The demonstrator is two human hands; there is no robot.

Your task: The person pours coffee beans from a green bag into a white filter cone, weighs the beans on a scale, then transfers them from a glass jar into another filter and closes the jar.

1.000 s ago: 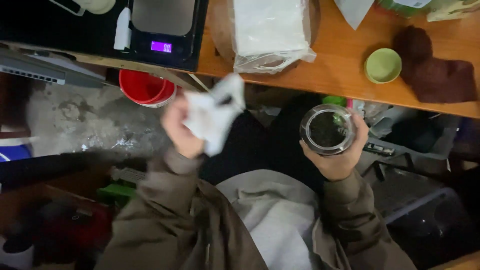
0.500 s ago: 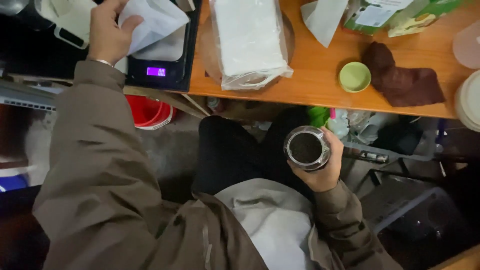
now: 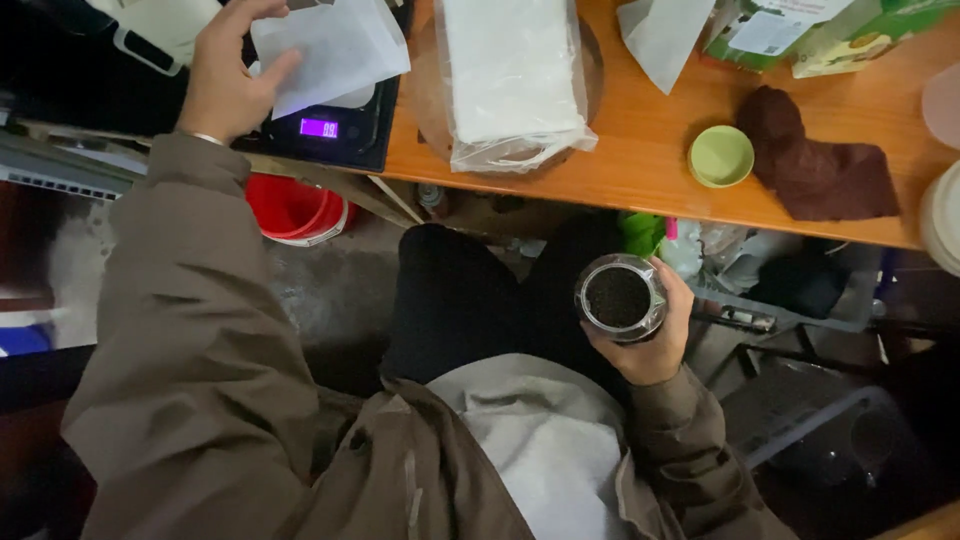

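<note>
Left hand (image 3: 222,72), raised over the black digital scale (image 3: 335,125), pinches a white paper pouch (image 3: 330,45) above its platform. Stack of white pouches in a clear bag (image 3: 512,80) lies beside it on the wooden table (image 3: 640,150). Small green dish (image 3: 721,156); brown cloth (image 3: 820,165). Right hand (image 3: 650,335), below the table edge, grips an open glass jar of dark granules (image 3: 619,298).

Orange-brown wooden table (image 3: 650,150) runs across the top, well lit; below its front edge all is dim. Grey, stained concrete floor (image 3: 320,290). Red bucket (image 3: 295,210) under the table's left end. Grey plastic crate (image 3: 800,300) under its right part.
</note>
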